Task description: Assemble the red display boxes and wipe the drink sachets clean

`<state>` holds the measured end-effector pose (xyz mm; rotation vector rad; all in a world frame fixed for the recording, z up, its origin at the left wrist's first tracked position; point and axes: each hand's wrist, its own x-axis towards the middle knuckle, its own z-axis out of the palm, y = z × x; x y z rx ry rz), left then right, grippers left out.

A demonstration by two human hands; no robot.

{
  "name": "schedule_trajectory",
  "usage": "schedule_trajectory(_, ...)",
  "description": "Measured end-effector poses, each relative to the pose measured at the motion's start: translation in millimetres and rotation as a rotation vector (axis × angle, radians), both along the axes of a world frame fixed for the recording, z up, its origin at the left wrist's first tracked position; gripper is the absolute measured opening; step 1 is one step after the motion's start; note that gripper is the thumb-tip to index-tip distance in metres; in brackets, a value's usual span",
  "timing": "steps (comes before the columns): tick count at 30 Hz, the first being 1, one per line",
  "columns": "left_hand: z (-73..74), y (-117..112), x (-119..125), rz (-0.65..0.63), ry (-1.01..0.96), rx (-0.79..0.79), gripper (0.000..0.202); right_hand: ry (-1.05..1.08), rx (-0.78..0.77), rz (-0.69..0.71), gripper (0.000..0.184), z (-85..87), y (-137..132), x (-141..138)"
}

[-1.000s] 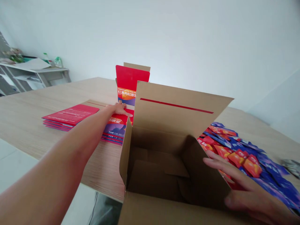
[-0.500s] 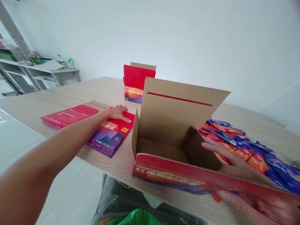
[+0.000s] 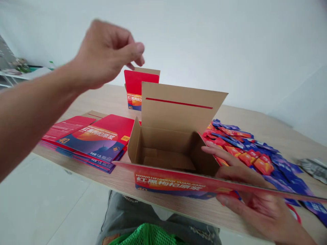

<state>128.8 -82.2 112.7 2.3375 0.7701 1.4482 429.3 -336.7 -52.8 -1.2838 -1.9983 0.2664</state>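
In front of me stands an open cardboard box (image 3: 176, 97), brown inside, its back lid upright and its printed front flap folded outward. My right hand (image 3: 252, 194) grips the box at its front right, fingers on the inner side and thumb under the red front flap. My left hand (image 3: 109, 54) is raised over the table's left side, fingers curled in towards the thumb, with nothing visible in them. Below it lies a stack of flattened red and blue cartons (image 3: 102, 136), touching or close to the box's left side.
Another red box (image 3: 141, 83) stands open farther back. Many orange and blue sachets (image 3: 252, 156) are heaped to the right of the box. A grey and white crumpled item (image 3: 314, 169) lies at the far right. Green mesh (image 3: 150, 236) sits on my lap.
My left hand has lifted from the flat cartons and risen up and left. The top carton now lies farther left on the stack. The open box's front flap has swung lower and outward.
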Motion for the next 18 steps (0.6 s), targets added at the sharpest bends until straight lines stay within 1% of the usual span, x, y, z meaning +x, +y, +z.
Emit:
schedule_trajectory(1, 14.9, -22, 12, -0.019, 0.130, 0.052, 0.030, 0.006, -0.001, -0.001, 0.029, 0.3, 0, 0)
schedule_trajectory(2, 25.1, -41, 24, -0.053, 0.256, 0.065, 0.028, 0.008, -0.001, -0.007, 0.029, 0.6, 0, -1)
schedule_trajectory(3, 30.4, -56, 37, -0.135, 0.380, 0.050, 0.029, 0.005, 0.009, -0.012, 0.030, 0.6, 0, -1)
schedule_trajectory(4, 31.3, -68, 51, -0.275, 0.540, -0.043, 0.030, -0.003, 0.022, -0.014, 0.031, 0.4, 0, -2)
schedule_trajectory(5, 28.5, -76, 64, -0.375, 0.674, -0.198, 0.023, -0.009, 0.037, -0.014, 0.032, -0.3, 0, -2)
schedule_trajectory(6, 22.8, -81, 76, -0.339, 0.673, -0.405, 0.016, -0.006, 0.052, -0.015, 0.035, -1.6, -1, -2)
schedule_trajectory(7, 14.9, -83, 87, -0.244, 0.570, -0.582, 0.014, 0.004, 0.068, -0.019, 0.037, -3.4, -1, -2)
schedule_trajectory(8, 5.5, -84, 96, -0.151, 0.448, -0.717, 0.015, 0.018, 0.083, -0.026, 0.040, -5.4, 0, -2)
schedule_trajectory(9, -5.0, -83, 103, -0.085, 0.373, -0.841, 0.016, 0.032, 0.104, -0.037, 0.043, -7.7, 0, -2)
schedule_trajectory(10, -16.6, -81, 109, -0.052, 0.330, -0.936, 0.016, 0.043, 0.124, -0.053, 0.046, -9.8, 0, -2)
schedule_trajectory(12, -43.1, -74, 114, -0.063, 0.336, -1.083, 0.014, 0.036, 0.174, -0.085, 0.051, -13.0, 0, -3)
schedule_trajectory(13, -57.8, -69, 114, -0.075, 0.311, -1.104, 0.016, 0.031, 0.195, -0.100, 0.053, -13.8, 0, -4)
schedule_trajectory(14, -73.3, -62, 112, -0.078, 0.247, -1.077, 0.017, 0.028, 0.210, -0.111, 0.055, -14.0, 0, -5)
schedule_trajectory(16, -104.2, -45, 103, -0.126, 0.135, -0.962, 0.023, 0.028, 0.226, -0.121, 0.057, -13.2, 0, -7)
schedule_trajectory(18, -131.5, -28, 92, -0.127, 0.175, -0.930, 0.026, 0.044, 0.236, -0.118, 0.057, -11.7, -1, -10)
